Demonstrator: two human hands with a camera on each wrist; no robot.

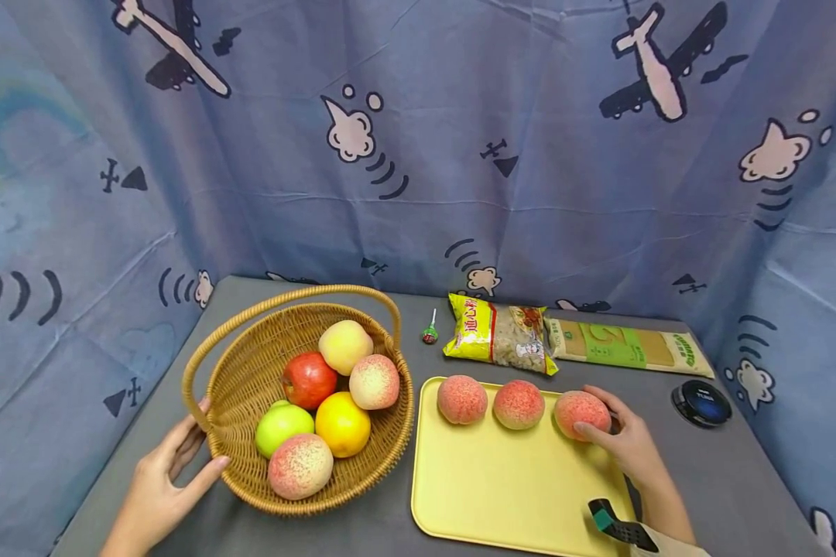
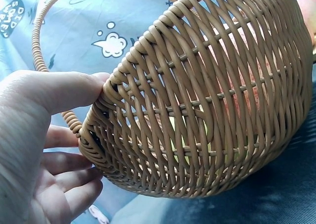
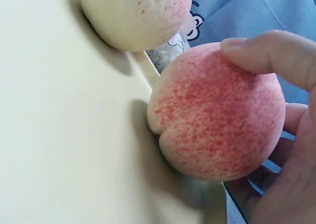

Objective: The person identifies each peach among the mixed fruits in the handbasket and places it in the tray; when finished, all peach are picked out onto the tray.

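Observation:
My left hand pinches the left rim of a wicker basket, near the foot of its handle; the left wrist view shows the thumb on the rim and the fingers beyond it. Inside the basket lie a red apple, a green apple, an orange, a yellowish peach and two pale pink peaches. On the right, my right hand holds a pink peach between thumb and fingers, at the upper right of a yellow tray. Two more peaches sit in a row to its left.
Behind the tray lie a yellow bag of pasta and a long flat noodle pack. A lollipop is between basket and bag. A round dark tin stands at the right. A patterned blue curtain surrounds the grey table.

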